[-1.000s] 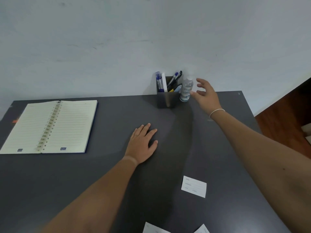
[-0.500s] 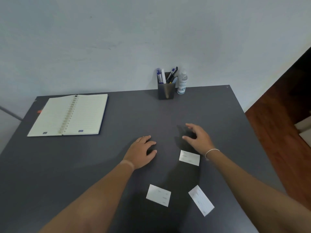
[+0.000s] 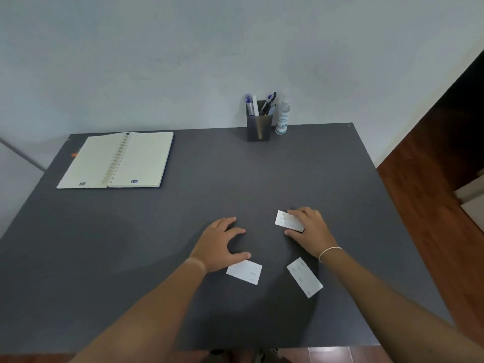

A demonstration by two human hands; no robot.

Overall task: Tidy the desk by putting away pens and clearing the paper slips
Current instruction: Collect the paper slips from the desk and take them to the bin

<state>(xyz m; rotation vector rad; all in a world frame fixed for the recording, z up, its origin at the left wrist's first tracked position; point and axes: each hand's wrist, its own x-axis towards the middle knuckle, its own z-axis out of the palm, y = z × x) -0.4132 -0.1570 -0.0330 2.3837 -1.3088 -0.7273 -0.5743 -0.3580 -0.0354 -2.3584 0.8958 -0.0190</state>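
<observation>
Three white paper slips are on the dark grey desk (image 3: pixel 157 231). My right hand (image 3: pixel 310 231) grips one paper slip (image 3: pixel 286 220) between fingers and thumb, its far edge lifted off the desk. My left hand (image 3: pixel 218 244) rests flat with fingers spread, its thumb tip just touching a second slip (image 3: pixel 245 272). A third slip (image 3: pixel 305 277) lies slanted beside my right wrist. A dark square pen holder (image 3: pixel 258 127) with several pens (image 3: pixel 262 104) stands at the back edge.
An open spiral notebook (image 3: pixel 117 159) lies at the back left. A small clear sanitiser bottle (image 3: pixel 282 116) stands right of the pen holder. The desk's right edge drops to a wooden floor (image 3: pixel 432 192).
My right hand came back from the bottle near the pen holder to the near slip and has taken hold of it. My left hand slid slightly nearer.
</observation>
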